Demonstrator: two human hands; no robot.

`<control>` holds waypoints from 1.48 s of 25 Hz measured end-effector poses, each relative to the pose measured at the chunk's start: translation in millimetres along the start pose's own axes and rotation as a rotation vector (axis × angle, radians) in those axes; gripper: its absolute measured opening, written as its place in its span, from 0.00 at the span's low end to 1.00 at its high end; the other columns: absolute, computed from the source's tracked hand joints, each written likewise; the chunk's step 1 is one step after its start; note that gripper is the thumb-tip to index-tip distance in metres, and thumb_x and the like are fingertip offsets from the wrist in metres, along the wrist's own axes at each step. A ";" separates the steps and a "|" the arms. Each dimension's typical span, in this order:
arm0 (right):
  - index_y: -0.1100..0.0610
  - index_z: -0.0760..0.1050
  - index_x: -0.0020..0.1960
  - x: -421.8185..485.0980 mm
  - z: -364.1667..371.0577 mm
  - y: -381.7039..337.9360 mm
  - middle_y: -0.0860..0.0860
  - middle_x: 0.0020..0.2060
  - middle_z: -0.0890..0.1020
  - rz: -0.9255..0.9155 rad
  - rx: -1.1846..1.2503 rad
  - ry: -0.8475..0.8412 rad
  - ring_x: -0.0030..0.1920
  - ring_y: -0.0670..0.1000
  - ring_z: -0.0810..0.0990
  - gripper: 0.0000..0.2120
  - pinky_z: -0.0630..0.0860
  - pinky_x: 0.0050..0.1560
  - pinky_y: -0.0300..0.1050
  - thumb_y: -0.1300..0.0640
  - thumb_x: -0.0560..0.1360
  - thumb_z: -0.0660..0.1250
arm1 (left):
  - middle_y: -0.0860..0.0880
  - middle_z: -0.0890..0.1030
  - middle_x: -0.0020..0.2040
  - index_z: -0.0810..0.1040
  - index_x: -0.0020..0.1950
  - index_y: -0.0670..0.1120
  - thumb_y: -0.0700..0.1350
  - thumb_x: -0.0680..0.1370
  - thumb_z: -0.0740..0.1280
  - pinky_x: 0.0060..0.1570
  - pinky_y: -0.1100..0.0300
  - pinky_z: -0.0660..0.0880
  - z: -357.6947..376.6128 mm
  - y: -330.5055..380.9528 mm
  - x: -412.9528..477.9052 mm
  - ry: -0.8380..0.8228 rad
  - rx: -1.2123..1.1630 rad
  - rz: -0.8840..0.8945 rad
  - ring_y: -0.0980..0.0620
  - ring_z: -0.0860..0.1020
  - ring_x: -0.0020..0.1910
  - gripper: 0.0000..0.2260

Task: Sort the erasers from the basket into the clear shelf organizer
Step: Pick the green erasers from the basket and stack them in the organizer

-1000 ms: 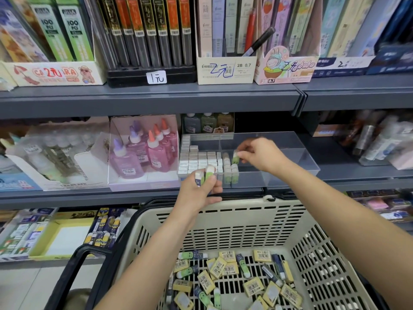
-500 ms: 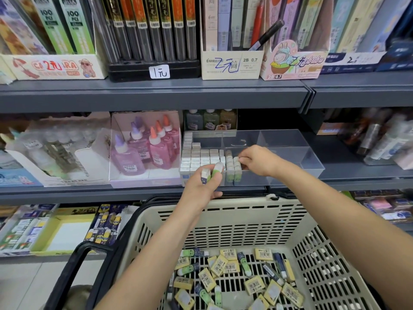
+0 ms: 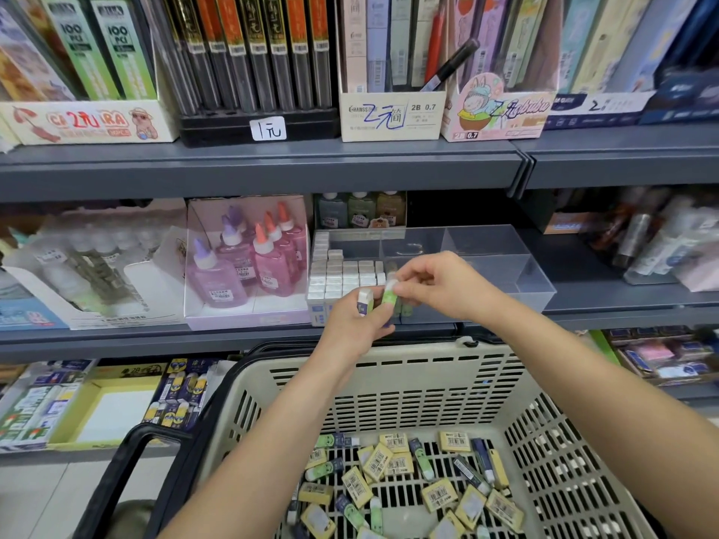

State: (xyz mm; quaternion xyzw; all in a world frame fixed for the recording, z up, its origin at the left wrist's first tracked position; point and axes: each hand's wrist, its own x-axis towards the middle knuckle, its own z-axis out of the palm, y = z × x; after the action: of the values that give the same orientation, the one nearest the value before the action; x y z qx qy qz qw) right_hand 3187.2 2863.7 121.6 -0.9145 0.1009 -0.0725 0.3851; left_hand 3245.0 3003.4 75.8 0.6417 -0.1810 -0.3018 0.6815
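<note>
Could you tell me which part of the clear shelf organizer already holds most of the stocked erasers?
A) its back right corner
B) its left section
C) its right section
B: the white erasers stand in packed rows at the left of the clear shelf organizer, whose right section looks bare.

The slatted plastic basket [image 3: 393, 367] is beige with a black handle [image 3: 128, 472]; its small wrapped erasers [image 3: 393, 461] are yellow, green and navy, barcoded.

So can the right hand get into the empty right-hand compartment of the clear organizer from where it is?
Probably yes. The right hand sits just in front of the clear organizer, pinching the green eraser that the left hand holds. The compartment's top is open and nothing lies between.
</note>
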 end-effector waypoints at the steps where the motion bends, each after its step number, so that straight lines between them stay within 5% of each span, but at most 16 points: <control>1: 0.52 0.79 0.43 0.1 -1.0 0.4 0.47 0.35 0.82 0.000 0.010 -0.013 0.36 0.46 0.82 0.01 0.79 0.43 0.41 0.56 0.73 0.69 | 0.50 0.79 0.42 0.76 0.58 0.42 0.38 0.79 0.62 0.48 0.62 0.78 1.5 0.8 0.1 -0.002 0.016 0.007 0.58 0.78 0.42 0.09; 3: 0.51 0.78 0.41 4.5 -10.1 4.3 0.48 0.34 0.83 0.036 0.090 0.054 0.34 0.42 0.82 0.03 0.78 0.37 0.37 0.58 0.73 0.69 | 0.48 0.80 0.45 0.76 0.58 0.42 0.41 0.79 0.61 0.41 0.65 0.78 -0.8 2.9 1.8 0.068 0.072 0.025 0.57 0.79 0.42 0.09; 6: 0.51 0.79 0.44 17.8 -26.7 16.5 0.50 0.37 0.84 0.115 -0.016 0.270 0.39 0.45 0.83 0.01 0.77 0.43 0.40 0.55 0.74 0.68 | 0.52 0.75 0.34 0.75 0.51 0.45 0.50 0.79 0.62 0.24 0.63 0.68 -17.9 2.2 2.9 0.227 0.225 0.074 0.59 0.69 0.24 0.09; 9: 0.55 0.80 0.50 29.7 -23.8 28.5 0.53 0.42 0.84 0.128 -0.271 0.255 0.46 0.52 0.82 0.07 0.74 0.54 0.43 0.54 0.76 0.65 | 0.54 0.68 0.31 0.71 0.46 0.48 0.53 0.76 0.61 0.27 0.63 0.64 -28.2 -4.1 0.5 0.195 0.251 0.057 0.58 0.64 0.24 0.09; 11: 0.56 0.79 0.53 35.7 -14.4 31.1 0.55 0.46 0.84 0.143 -0.301 0.164 0.50 0.55 0.81 0.10 0.71 0.60 0.46 0.53 0.77 0.62 | 0.51 0.68 0.32 0.70 0.43 0.47 0.44 0.76 0.55 0.26 0.63 0.62 -26.4 -4.4 -0.5 0.156 0.120 -0.002 0.57 0.64 0.26 0.05; 13: 0.57 0.78 0.56 40.9 -7.3 33.7 0.57 0.51 0.83 0.149 -0.342 0.087 0.54 0.56 0.79 0.11 0.72 0.60 0.47 0.55 0.78 0.61 | 0.50 0.69 0.33 0.71 0.42 0.46 0.37 0.75 0.52 0.29 0.61 0.62 -26.3 -3.9 -0.1 0.148 0.045 -0.053 0.56 0.66 0.29 0.09; 16: 0.60 0.76 0.59 45.8 -2.1 35.0 0.59 0.54 0.80 0.156 -0.402 -0.009 0.55 0.57 0.78 0.13 0.72 0.59 0.48 0.58 0.79 0.58 | 0.50 0.75 0.38 0.72 0.47 0.48 0.44 0.74 0.60 0.38 0.59 0.70 -28.7 -6.2 -4.4 0.094 0.149 0.028 0.58 0.72 0.32 0.03; 20: 0.62 0.76 0.58 47.9 -0.1 38.2 0.59 0.54 0.80 0.138 -0.496 -0.102 0.55 0.58 0.77 0.13 0.72 0.58 0.48 0.61 0.80 0.55 | 0.44 0.81 0.49 0.74 0.50 0.48 0.40 0.75 0.67 0.50 0.59 0.73 -27.7 -7.1 -6.7 0.115 0.210 0.139 0.53 0.76 0.44 0.05; 26: 0.62 0.77 0.54 44.2 -5.0 36.7 0.58 0.51 0.81 0.156 -0.565 -0.117 0.52 0.58 0.79 0.14 0.74 0.56 0.51 0.58 0.81 0.54 | 0.53 0.78 0.42 0.75 0.45 0.51 0.36 0.74 0.68 0.44 0.71 0.74 -17.6 4.2 -0.1 0.144 0.199 0.203 0.58 0.74 0.41 0.09; 29: 0.55 0.79 0.47 25.7 -8.5 26.6 0.52 0.44 0.83 0.081 -0.350 0.118 0.46 0.53 0.81 0.12 0.77 0.53 0.50 0.54 0.79 0.58 | 0.53 0.78 0.42 0.75 0.45 0.52 0.37 0.75 0.69 0.48 0.67 0.74 -12.2 4.4 4.1 0.124 0.214 0.202 0.57 0.75 0.42 0.09; 32: 0.50 0.79 0.46 0.1 -0.4 9.6 0.49 0.38 0.83 -0.021 0.049 0.091 0.41 0.50 0.82 0.03 0.79 0.49 0.48 0.52 0.74 0.68 | 0.53 0.79 0.42 0.77 0.45 0.51 0.37 0.75 0.68 0.49 0.62 0.75 -2.2 3.9 6.8 0.065 0.240 0.224 0.56 0.75 0.42 0.08; 37: 0.49 0.79 0.42 -0.8 -13.2 15.1 0.52 0.40 0.84 0.002 0.122 0.194 0.41 0.49 0.82 0.05 0.79 0.50 0.46 0.59 0.72 0.70 | 0.57 0.78 0.45 0.76 0.50 0.53 0.38 0.75 0.68 0.50 0.68 0.73 -6.6 2.3 6.9 0.175 0.315 0.269 0.61 0.75 0.45 0.10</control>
State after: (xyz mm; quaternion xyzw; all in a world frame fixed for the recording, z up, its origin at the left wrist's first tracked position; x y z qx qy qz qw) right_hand 3181.7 2844.5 119.9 -0.8779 0.1340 -0.1662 0.4287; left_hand 3254.7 3004.0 76.4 0.7340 -0.2501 -0.1195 0.6199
